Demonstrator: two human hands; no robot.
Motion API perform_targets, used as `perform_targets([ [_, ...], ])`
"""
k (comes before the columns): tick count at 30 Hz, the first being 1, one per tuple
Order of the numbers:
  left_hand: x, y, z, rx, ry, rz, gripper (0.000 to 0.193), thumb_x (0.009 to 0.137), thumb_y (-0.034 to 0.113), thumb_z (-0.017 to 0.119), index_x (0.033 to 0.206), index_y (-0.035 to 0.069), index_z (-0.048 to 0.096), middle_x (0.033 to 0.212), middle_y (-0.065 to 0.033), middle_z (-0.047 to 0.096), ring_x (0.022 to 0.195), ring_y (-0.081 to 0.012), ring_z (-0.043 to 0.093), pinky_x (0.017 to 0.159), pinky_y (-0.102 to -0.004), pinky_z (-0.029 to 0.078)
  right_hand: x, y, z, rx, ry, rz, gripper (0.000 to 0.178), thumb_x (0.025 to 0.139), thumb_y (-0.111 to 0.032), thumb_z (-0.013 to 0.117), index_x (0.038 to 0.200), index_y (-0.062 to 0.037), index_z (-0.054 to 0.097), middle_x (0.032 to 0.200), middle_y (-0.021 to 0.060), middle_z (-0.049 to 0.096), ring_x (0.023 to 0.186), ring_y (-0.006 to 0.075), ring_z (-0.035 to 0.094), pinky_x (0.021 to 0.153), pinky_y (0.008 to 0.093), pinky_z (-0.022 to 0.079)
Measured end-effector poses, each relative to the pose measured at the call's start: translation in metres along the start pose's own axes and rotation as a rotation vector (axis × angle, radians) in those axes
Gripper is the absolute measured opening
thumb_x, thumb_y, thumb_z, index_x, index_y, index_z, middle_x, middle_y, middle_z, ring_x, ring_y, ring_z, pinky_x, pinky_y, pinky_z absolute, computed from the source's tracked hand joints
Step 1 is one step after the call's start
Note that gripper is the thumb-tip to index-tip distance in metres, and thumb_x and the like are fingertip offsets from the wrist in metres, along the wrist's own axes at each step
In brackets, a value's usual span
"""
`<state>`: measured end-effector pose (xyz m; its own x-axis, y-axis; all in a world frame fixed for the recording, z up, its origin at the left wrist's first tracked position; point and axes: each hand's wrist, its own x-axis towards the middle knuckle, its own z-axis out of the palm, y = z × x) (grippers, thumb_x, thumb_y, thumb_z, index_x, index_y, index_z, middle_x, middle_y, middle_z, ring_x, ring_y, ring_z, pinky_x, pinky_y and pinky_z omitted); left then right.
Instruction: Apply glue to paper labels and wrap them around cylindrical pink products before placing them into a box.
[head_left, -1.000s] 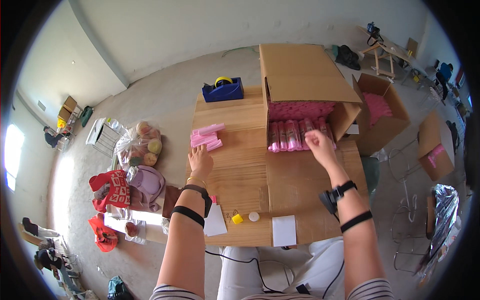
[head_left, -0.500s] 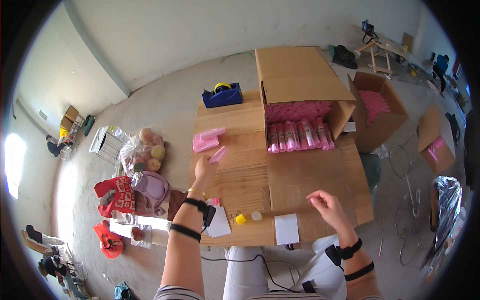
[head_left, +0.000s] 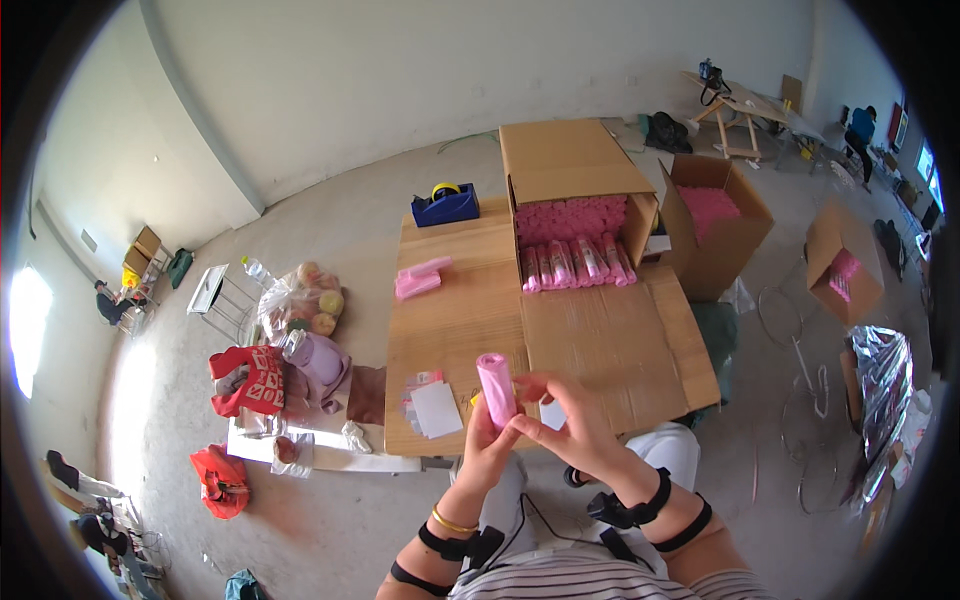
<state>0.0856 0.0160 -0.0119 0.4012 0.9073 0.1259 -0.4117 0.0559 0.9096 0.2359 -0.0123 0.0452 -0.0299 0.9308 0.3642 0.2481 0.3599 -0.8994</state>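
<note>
Upright in front of me stands a roll of pink plastic bags (head_left: 494, 385), gripped around its lower part by my left hand (head_left: 484, 447). My right hand (head_left: 578, 432) is beside it, thumb and forefinger spread apart, the thumb close to the roll's lower end; whether it touches is hard to tell. Further off on the wooden table (head_left: 455, 335) lie pink rolls (head_left: 423, 277) side by side. White cards (head_left: 437, 410) rest left of my hands. Another white card (head_left: 552, 414) and a small yellow object (head_left: 475, 398) are partly hidden behind my hands.
A cardboard box (head_left: 575, 160) full of pink rolls (head_left: 577, 262) lies open toward me, its flap (head_left: 600, 335) over the table. A blue tape dispenser (head_left: 446, 206) stands at the far left corner. More boxes (head_left: 735, 240) are at right; bags and a lilac jug (head_left: 318, 358) at left.
My left hand has brought a pink roll from the table's left side to the front middle. My right hand has moved left to meet it. The view has shifted slightly.
</note>
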Motion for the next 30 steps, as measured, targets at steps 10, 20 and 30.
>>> perform_targets([
  [10,-0.044,0.033,0.029,0.467,-0.037,0.277,0.027,0.087,0.005,0.063,0.108,0.000,0.046,0.096,-0.0079,0.057,0.085,-0.0126,0.054,0.073,-0.0265,0.046,-0.044,-0.077,-0.008,-0.120,0.321,-0.267,0.028,0.079,-0.013,0.072,0.099,-0.0038,0.054,0.089,0.0080,0.056,0.079,0.0191,0.054,0.069,0.0287,0.044],
  [20,-0.064,0.040,0.043,0.471,-0.169,0.149,0.024,0.090,0.015,0.063,0.103,0.000,0.051,0.082,-0.0031,0.054,0.074,-0.0104,0.051,0.067,-0.0244,0.043,-0.071,-0.050,-0.019,0.091,0.282,-0.085,0.013,0.083,-0.010,0.065,0.088,-0.0046,0.054,0.081,0.0024,0.057,0.075,0.0113,0.052,0.068,0.0255,0.043],
  [30,-0.064,-0.035,0.010,1.045,-0.425,-0.150,0.027,0.086,0.026,0.067,0.098,0.002,0.060,0.074,-0.0130,0.061,0.067,-0.0197,0.059,0.063,-0.0314,0.047,-0.146,0.070,-0.037,0.305,-0.105,0.518,0.038,0.089,-0.027,0.065,0.115,-0.0016,0.054,0.094,0.0051,0.062,0.076,0.0075,0.057,0.065,0.0207,0.046],
])
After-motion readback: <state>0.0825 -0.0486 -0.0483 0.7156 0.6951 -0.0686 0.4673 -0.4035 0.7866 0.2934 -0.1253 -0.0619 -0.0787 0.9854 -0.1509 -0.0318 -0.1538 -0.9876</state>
